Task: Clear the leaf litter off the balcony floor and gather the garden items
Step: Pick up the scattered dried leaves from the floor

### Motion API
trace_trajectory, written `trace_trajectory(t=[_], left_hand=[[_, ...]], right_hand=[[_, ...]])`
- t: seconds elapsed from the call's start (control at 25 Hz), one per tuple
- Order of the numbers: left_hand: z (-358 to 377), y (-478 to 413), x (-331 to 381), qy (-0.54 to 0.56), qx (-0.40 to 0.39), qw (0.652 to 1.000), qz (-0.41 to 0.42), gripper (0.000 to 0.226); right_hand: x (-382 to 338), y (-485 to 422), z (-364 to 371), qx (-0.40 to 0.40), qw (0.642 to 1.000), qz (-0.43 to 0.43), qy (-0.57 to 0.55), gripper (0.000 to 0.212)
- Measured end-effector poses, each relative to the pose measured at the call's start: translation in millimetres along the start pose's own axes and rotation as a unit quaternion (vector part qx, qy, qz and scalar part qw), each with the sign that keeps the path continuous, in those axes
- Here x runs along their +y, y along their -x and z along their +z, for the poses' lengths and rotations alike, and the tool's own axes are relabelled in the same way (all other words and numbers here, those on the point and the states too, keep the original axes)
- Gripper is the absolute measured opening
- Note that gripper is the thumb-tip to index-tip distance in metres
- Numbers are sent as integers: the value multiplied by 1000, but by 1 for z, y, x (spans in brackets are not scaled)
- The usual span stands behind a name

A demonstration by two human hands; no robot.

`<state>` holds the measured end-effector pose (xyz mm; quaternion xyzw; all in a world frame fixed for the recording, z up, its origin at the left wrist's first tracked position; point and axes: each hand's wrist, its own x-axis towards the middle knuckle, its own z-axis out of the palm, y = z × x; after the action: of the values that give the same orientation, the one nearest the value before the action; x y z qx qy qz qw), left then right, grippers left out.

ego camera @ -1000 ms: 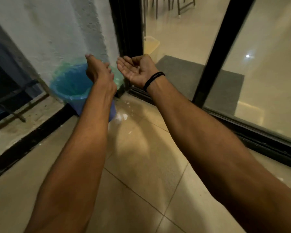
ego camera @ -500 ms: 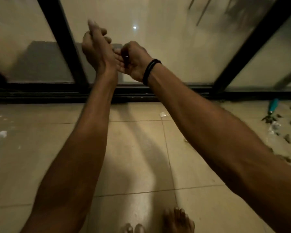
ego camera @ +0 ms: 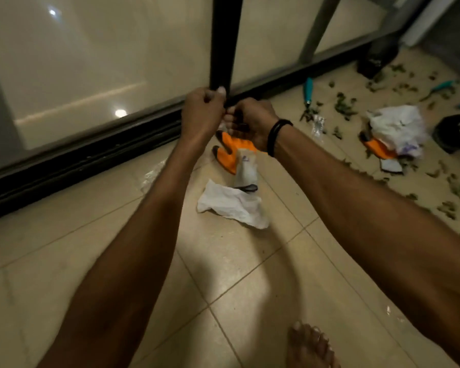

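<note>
- While both arms reach forward over the tiled floor [ego camera: 64, 261], the left hand [ego camera: 202, 112] and the right hand [ego camera: 252, 123] meet knuckle to knuckle in front of the black door frame [ego camera: 223, 43].
- Both hands have curled fingers, and the left thumb points up. Whether a small scrap is pinched between them cannot be told. Neither hand holds a garden item.
- Judgement: the hands press together to rub off dirt or work at something small, not to grasp an item from the floor.
- One orange glove [ego camera: 231, 152] lies on the tiles directly below the hands, fingers toward the door track [ego camera: 91, 155]. A crumpled white sheet [ego camera: 231, 204] touches its cuff.
- Leaf litter [ego camera: 345, 106] is scattered over the tiles to the right, well apart from both hands.
- A teal-handled tool [ego camera: 308, 88] lies beside the door track among the leaves. A second orange glove [ego camera: 377, 148] lies partly under a white bag [ego camera: 396, 126], near a black round item [ego camera: 457, 132].
- Judgement: much of the task remains, since the litter and the items lie uncollected. The nearer glove is the closest pick.
</note>
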<state>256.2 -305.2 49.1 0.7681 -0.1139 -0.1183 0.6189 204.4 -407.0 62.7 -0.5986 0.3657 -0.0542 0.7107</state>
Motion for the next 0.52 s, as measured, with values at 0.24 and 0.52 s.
trace_trajectory(t=[0.24,0.52], left_hand=[[56,-17,-36,-360,-291,883,82,28],[68,19,-64,-640,-560,523,59,49]], right_hand=[[42,-39,-116,59,931,49,357,18],[87,-42,-119,-19,816,82,572,52]])
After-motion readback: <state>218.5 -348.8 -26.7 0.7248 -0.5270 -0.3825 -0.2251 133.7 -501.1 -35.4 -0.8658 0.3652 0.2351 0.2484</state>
